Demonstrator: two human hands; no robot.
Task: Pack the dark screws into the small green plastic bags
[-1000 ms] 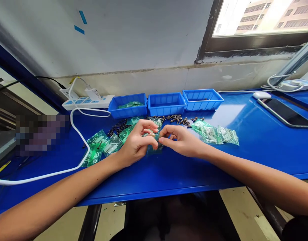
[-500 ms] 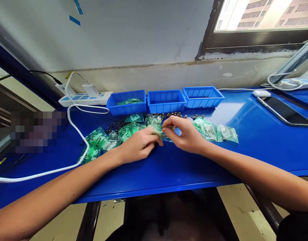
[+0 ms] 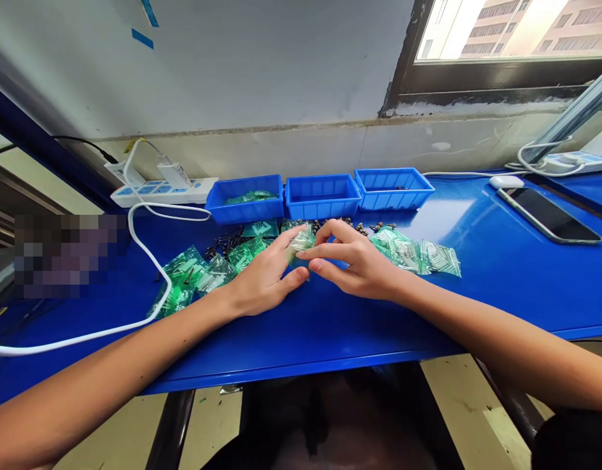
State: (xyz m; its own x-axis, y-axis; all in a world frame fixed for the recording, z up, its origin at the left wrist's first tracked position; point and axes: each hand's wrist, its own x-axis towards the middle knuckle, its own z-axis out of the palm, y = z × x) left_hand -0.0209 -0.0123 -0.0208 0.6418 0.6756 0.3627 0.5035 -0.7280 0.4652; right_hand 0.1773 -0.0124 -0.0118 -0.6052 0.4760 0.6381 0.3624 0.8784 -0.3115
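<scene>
My left hand [image 3: 266, 277] and my right hand [image 3: 354, 261] meet over the middle of the blue table around a small clear-and-green plastic bag [image 3: 302, 239]. Pale slim pieces show through its film. The bag lies against the left fingers, with the left thumb apart below it. My right index finger and thumb close in on its near side; their exact contact is partly hidden. Similar filled bags lie left of my hands [image 3: 181, 277] and right of them [image 3: 403, 251]. Dark screws [image 3: 225, 243] are heaped behind the left hand, and more screws [image 3: 350, 224] lie behind the right.
Three blue bins stand along the back: the left bin [image 3: 245, 212] holds green bags, then a middle bin [image 3: 323, 207] and a right bin [image 3: 396, 199]. A white cable [image 3: 157, 258] loops across the left from a power strip [image 3: 198, 190]. A phone [image 3: 550, 214] lies at right.
Both hands have loosened from a tight pinch on the bag. The left fingers have straightened and its thumb has spread; the right fingers have moved slightly left and extended over the bag.
</scene>
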